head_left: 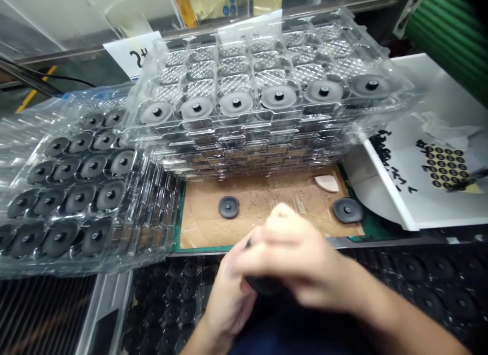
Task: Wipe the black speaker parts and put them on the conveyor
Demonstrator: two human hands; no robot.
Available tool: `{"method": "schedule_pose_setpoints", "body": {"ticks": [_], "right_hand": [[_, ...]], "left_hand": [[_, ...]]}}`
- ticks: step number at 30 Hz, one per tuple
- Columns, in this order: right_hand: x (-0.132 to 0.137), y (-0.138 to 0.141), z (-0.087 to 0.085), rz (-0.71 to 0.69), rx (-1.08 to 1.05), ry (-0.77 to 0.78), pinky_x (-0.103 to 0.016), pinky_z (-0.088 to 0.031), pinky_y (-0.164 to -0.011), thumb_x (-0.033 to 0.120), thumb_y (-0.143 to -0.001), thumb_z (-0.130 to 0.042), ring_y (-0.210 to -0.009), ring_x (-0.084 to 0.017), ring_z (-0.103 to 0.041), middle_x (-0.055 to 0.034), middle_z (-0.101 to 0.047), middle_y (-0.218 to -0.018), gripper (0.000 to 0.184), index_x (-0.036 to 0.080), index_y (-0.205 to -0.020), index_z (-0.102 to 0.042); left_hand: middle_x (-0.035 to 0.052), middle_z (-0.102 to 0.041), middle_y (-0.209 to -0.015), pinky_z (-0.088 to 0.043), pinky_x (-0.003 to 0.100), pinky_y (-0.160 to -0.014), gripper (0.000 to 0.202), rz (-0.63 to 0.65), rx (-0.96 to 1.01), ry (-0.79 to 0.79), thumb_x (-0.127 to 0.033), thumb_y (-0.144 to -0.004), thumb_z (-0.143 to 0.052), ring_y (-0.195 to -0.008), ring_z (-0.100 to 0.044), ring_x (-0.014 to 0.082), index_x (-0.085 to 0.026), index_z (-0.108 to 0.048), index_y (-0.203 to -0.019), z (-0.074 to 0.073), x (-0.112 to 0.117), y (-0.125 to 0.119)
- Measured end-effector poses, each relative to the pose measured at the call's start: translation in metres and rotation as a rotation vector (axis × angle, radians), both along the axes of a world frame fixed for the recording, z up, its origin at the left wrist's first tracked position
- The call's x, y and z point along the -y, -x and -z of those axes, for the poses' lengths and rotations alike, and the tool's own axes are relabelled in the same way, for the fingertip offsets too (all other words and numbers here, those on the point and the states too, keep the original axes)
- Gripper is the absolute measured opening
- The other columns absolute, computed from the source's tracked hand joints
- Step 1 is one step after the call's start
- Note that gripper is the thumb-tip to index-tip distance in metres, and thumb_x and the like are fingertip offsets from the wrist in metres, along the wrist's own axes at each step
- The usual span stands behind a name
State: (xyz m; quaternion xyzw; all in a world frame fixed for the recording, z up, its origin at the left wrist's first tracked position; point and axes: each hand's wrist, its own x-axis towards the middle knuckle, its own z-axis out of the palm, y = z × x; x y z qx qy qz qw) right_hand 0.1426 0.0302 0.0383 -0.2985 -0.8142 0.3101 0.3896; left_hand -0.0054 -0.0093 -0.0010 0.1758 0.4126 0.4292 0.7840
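Note:
Both hands meet near the front edge of the brown board. My left hand cups a dark round disc from below. My right hand lies over it, fingers curled and blurred by motion, touching the same disc. Two loose dark discs rest on the board, one at the left and one at the right. A small pale wedge-shaped piece lies near the right one.
A stack of clear blister trays stands behind the board, its top tray holding a front row of grey discs. At left another stack of trays is full of dark discs. A white tray with a sheet of small black rings sits at right.

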Motion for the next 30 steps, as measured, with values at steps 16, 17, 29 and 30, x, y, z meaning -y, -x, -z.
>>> {"method": "schedule_pose_setpoints", "body": {"ticks": [16,17,29,30], "right_hand": [[0.022,-0.019,0.057,0.641,0.020,0.508,-0.026,-0.051,-0.071,0.029,-0.086,-0.051,-0.095,-0.018,-0.063,-0.0028,-0.067,-0.107,0.023,0.023,-0.104,-0.064],[0.020,-0.014,0.037,0.679,-0.029,0.411,-0.025,-0.050,-0.068,0.026,-0.087,-0.051,-0.092,-0.017,-0.063,-0.0019,-0.067,-0.106,0.022,0.024,-0.105,-0.063],[0.019,0.023,-0.001,0.411,0.154,0.017,-0.030,-0.040,-0.065,0.015,-0.089,-0.041,-0.071,-0.017,-0.058,-0.0079,-0.069,-0.086,0.024,0.010,-0.101,-0.061],[0.020,0.022,-0.002,0.390,0.149,0.001,-0.031,-0.040,-0.064,0.015,-0.089,-0.040,-0.070,-0.018,-0.058,-0.0082,-0.068,-0.085,0.025,0.010,-0.102,-0.060]], "left_hand": [[0.0049,-0.067,-0.109,-0.049,0.025,-0.086,0.041,-0.025,0.254,0.071,-0.018,-0.066,-0.074,-0.095,-0.064,0.0196,-0.022,-0.065,-0.106,-0.002,-0.003,-0.001],[0.0047,-0.067,-0.110,-0.049,0.024,-0.085,0.042,-0.028,0.247,0.064,-0.017,-0.067,-0.074,-0.096,-0.064,0.0189,-0.022,-0.064,-0.107,-0.001,-0.002,-0.002],[0.0097,-0.067,-0.107,-0.043,0.036,-0.097,0.050,-0.022,0.104,0.101,-0.029,-0.061,-0.078,-0.107,-0.058,0.0277,-0.018,-0.063,-0.107,0.006,0.000,-0.002],[0.0092,-0.067,-0.107,-0.041,0.036,-0.098,0.051,-0.026,0.112,0.099,-0.029,-0.061,-0.079,-0.108,-0.058,0.0271,-0.019,-0.063,-0.108,0.005,-0.001,-0.001]]}}
